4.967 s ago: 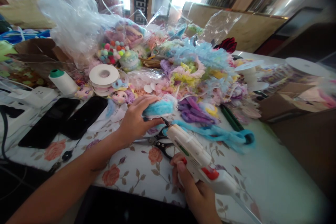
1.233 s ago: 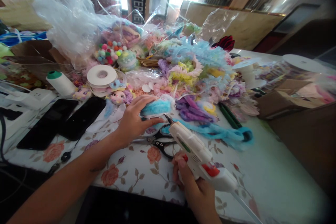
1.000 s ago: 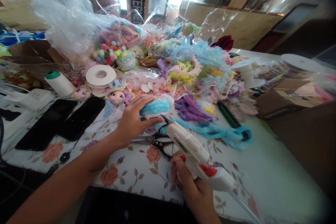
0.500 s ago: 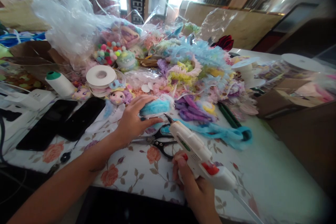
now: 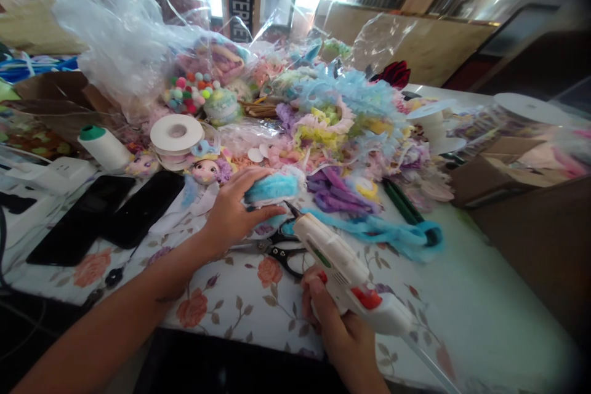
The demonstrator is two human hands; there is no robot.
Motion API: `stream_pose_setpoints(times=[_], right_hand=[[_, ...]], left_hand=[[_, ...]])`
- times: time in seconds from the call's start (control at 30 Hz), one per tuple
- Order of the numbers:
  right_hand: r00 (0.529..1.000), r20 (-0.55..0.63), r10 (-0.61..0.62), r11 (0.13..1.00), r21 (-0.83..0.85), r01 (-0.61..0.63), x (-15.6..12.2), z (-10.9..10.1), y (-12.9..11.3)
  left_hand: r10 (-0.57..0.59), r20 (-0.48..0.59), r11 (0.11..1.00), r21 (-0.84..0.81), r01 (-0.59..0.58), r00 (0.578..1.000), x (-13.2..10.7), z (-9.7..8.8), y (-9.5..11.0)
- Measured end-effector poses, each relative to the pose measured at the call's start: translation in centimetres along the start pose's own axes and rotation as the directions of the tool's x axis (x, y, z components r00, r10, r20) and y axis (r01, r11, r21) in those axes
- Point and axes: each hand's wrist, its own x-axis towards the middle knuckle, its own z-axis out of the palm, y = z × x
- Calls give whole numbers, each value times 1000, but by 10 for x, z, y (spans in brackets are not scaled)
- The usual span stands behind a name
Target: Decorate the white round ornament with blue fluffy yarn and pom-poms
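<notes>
My left hand (image 5: 231, 212) is closed around a fluffy blue craft piece (image 5: 272, 188) just above the flowered tablecloth (image 5: 240, 301). My right hand (image 5: 339, 332) grips a white glue gun (image 5: 351, 280) with a red trigger, a finger on the trigger. The gun's dark nozzle points at the lower right edge of the blue piece, about touching it. Black-handled scissors (image 5: 279, 250) lie on the cloth under the gun's barrel. A long blue fuzzy strip (image 5: 392, 235) trails to the right of the nozzle.
A heap of pastel ruffles and trims (image 5: 341, 117) fills the table's middle, with clear plastic bags (image 5: 120, 43) behind. Two black phones (image 5: 111, 212), a white ribbon spool (image 5: 176, 133), a green-capped thread cone (image 5: 104, 146) and doll heads (image 5: 207, 169) lie left. Cardboard boxes (image 5: 512, 178) stand right.
The glue gun's tip has wavered slightly around the blue piece's edge and sits a little further left than half a second ago. My left hand keeps the same hold.
</notes>
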Motion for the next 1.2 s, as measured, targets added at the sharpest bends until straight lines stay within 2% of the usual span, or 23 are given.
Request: stream_pose_setpoints(times=[0.57,1.0,1.2], right_hand=[[1000,-17,-4,1000,17,5,0,1,0],[1000,-16,27,999,29,-26,0,2,-1],[999,-38,-5,1000,1,5,-1,2,-1]], left_hand=[[-44,7,999,-25,45,999,0,0,1],[-25,3,999,-37,25,1000,0,0,1],[-14,1,998,-56,14,1000,0,0,1]])
